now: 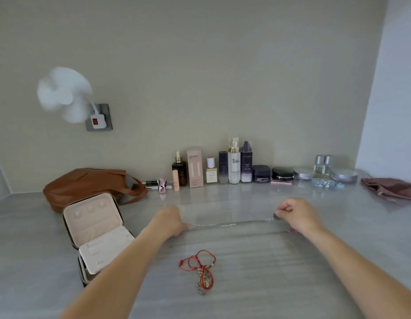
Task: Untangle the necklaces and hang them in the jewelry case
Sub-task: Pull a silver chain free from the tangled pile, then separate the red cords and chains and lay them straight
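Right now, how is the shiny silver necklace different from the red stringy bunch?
The silver chain is pulled out straight, pinched at its ends by the left hand and right hand; the red cords lie bunched in loops, untouched. The silver chain is thin metal; the red cords are string with small charms. Both are outside the open jewelry case.

Soft, even daylight fills the scene, brightest at the right, where the side wall [393,88] washes out to pale blue-white. The glossy grey countertop [246,295] carries faint reflections of the bottles [234,162]; shadows on it are weak and diffuse. The white fan [64,95] is smeared by motion blur. Wide-angle distortion bends wall and counter lines near the edges. Detail is slightly soft, and the silver chain [223,224] barely resolves.
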